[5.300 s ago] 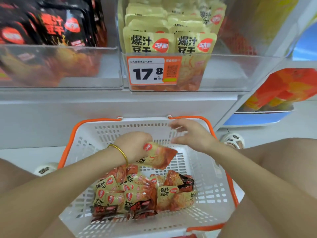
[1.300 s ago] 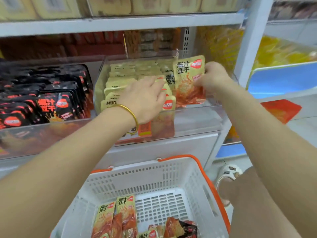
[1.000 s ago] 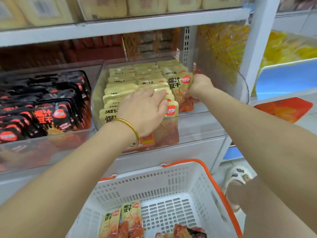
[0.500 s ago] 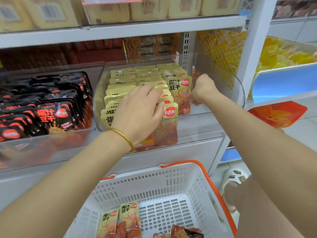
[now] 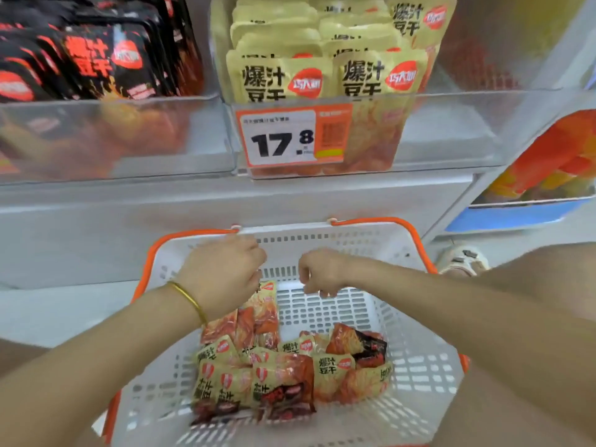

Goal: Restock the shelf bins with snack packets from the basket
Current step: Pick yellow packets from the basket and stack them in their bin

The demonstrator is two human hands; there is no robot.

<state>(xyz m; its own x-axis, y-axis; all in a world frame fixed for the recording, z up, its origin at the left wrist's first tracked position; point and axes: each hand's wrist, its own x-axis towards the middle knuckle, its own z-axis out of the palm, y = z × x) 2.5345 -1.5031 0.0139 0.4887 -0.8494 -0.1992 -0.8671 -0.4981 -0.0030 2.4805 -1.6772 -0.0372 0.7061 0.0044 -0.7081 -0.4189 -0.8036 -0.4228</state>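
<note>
My two hands are down in the one basket (image 5: 322, 240), a white plastic tub with slotted walls and floor and an orange rim, set below the shelf bins. My left hand (image 5: 222, 275), one thin gold bangle (image 5: 190, 300) at the wrist, curls knuckles-up over the top edge of a yellow-and-orange packet (image 5: 263, 304) at the left of the basket. Its fingertips are hidden, so I cannot tell whether it pinches that packet. My right hand (image 5: 319, 272) hangs just beside it, fingers loosely bent, holding nothing. The other snack packets (image 5: 290, 366) lie heaped in the near half of the basket. They are flat glossy pouches, mostly yellow with a few black, too blurred and overlapped to count. Above are two clear hard-plastic bins. The left bin (image 5: 113, 133) holds black pouches (image 5: 103, 59). The middle bin (image 5: 451, 130) holds yellow pouches (image 5: 280, 79) standing upright, two across at the front, and carries one orange-and-white price tag (image 5: 290, 137) reading 17.8.
</note>
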